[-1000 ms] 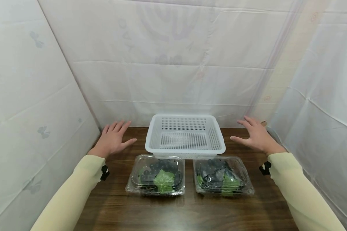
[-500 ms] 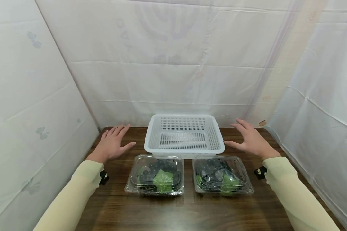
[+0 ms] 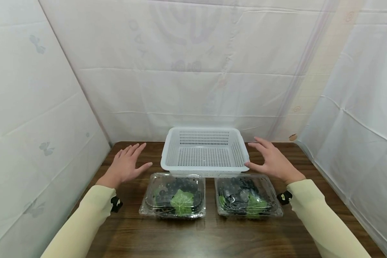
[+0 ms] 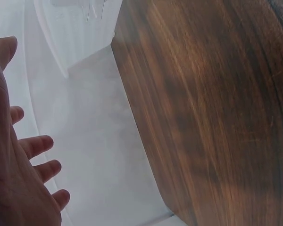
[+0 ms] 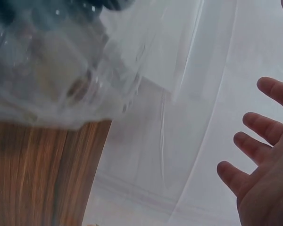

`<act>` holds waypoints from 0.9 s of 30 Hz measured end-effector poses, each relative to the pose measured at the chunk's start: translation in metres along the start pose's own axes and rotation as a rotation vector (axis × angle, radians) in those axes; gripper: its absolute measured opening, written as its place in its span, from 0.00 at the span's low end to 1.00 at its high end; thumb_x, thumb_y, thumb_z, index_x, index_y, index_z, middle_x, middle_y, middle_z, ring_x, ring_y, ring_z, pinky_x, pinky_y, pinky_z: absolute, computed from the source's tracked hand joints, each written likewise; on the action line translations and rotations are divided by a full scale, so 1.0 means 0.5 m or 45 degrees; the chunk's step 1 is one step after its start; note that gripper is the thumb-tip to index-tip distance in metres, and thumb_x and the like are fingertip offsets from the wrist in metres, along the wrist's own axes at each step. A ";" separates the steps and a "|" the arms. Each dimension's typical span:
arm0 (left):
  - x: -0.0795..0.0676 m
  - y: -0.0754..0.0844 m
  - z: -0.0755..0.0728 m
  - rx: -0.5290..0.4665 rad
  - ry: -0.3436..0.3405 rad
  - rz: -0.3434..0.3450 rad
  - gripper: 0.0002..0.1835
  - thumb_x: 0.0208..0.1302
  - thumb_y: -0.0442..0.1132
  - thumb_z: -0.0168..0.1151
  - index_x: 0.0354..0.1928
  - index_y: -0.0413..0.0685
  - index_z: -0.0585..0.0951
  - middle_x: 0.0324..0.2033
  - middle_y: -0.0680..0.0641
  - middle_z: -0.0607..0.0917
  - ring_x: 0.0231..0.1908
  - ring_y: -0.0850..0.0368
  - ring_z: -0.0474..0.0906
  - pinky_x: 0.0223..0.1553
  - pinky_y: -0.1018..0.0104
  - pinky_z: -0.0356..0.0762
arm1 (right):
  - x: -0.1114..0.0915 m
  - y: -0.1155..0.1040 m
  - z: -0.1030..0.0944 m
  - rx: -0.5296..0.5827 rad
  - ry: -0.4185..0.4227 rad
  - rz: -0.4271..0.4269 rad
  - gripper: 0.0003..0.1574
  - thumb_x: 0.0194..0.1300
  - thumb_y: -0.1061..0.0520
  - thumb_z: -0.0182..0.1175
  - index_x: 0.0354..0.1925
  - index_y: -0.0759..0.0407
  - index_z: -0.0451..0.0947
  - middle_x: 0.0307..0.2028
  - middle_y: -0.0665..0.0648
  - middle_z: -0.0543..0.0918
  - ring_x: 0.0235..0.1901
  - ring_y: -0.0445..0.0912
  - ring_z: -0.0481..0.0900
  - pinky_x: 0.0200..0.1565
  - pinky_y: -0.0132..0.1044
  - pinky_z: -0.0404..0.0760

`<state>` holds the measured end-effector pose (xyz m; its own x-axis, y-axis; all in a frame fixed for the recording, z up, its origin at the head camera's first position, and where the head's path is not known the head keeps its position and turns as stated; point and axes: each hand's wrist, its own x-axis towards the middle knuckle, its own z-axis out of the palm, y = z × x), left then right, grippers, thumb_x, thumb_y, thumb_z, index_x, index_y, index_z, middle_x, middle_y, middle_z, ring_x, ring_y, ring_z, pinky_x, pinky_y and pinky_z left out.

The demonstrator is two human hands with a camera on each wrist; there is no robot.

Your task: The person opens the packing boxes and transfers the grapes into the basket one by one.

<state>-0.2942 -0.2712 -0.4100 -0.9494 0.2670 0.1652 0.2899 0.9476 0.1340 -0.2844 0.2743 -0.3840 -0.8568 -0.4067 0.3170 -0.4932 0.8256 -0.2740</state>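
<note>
1. While one white basket [image 3: 206, 168] stands far on the desk [image 3: 193, 242], two clear boxes [image 3: 173, 196] of dark fruit [image 3: 187, 185] sit near, left and right.
2. Left hand [image 3: 124, 166]: left of the basket, fingers [image 4: 36, 146] spread, released.
3. Right hand [image 3: 273, 161]: at the basket's right rim, contact unclear, fingers likewise.

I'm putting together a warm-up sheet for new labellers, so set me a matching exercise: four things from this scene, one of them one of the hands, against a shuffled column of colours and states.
Things
1. Basket
2. Left hand
3. Table
4. Clear box on the left

Colours and states
A. Brown, with wood grain
B. Contains dark round fruit and a green leaf
C. White, with rows of slots
D. Fingers spread, holding nothing

Right pairs: 1-C, 2-D, 3-A, 4-B
</note>
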 end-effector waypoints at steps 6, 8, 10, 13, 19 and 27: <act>-0.010 0.002 0.011 -0.007 0.014 0.005 0.48 0.72 0.72 0.47 0.82 0.52 0.51 0.78 0.34 0.58 0.76 0.29 0.54 0.74 0.26 0.47 | -0.002 -0.024 0.011 0.025 -0.020 -0.007 0.53 0.61 0.31 0.69 0.74 0.55 0.67 0.78 0.64 0.58 0.76 0.65 0.58 0.68 0.71 0.65; -0.013 0.003 0.014 -0.014 0.026 0.010 0.48 0.72 0.72 0.48 0.82 0.52 0.51 0.77 0.34 0.59 0.75 0.29 0.54 0.73 0.26 0.48 | -0.003 -0.031 0.016 0.033 -0.026 -0.008 0.54 0.61 0.30 0.69 0.74 0.56 0.67 0.78 0.63 0.59 0.76 0.64 0.58 0.68 0.70 0.66; -0.017 0.005 0.017 -0.023 0.034 0.014 0.48 0.72 0.71 0.48 0.82 0.51 0.52 0.77 0.34 0.59 0.75 0.28 0.55 0.73 0.26 0.48 | -0.004 -0.037 0.020 0.039 -0.030 -0.009 0.54 0.61 0.30 0.69 0.74 0.56 0.67 0.78 0.63 0.59 0.76 0.64 0.58 0.68 0.69 0.66; -0.024 0.007 0.023 -0.028 0.038 0.020 0.47 0.72 0.71 0.49 0.82 0.51 0.53 0.77 0.33 0.60 0.74 0.28 0.56 0.73 0.26 0.49 | -0.005 -0.049 0.025 0.055 -0.033 -0.016 0.53 0.61 0.29 0.68 0.73 0.56 0.69 0.78 0.63 0.60 0.75 0.63 0.60 0.68 0.68 0.67; -0.035 0.009 0.031 -0.033 0.031 0.024 0.47 0.72 0.70 0.49 0.82 0.50 0.53 0.76 0.33 0.61 0.74 0.28 0.57 0.72 0.26 0.51 | -0.004 -0.071 0.026 0.071 -0.030 -0.046 0.51 0.61 0.30 0.68 0.71 0.57 0.71 0.77 0.63 0.62 0.74 0.62 0.63 0.67 0.67 0.70; -0.038 0.017 0.035 -0.027 0.027 0.042 0.46 0.73 0.69 0.49 0.81 0.50 0.54 0.75 0.33 0.63 0.73 0.28 0.59 0.72 0.27 0.54 | -0.006 -0.093 0.027 0.072 -0.047 -0.060 0.49 0.62 0.30 0.67 0.72 0.54 0.71 0.77 0.64 0.61 0.75 0.63 0.62 0.67 0.66 0.70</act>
<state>-0.2758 -0.2654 -0.4293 -0.9366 0.2940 0.1904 0.3235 0.9345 0.1485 -0.2610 0.2320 -0.3845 -0.8368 -0.4597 0.2975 -0.5401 0.7821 -0.3107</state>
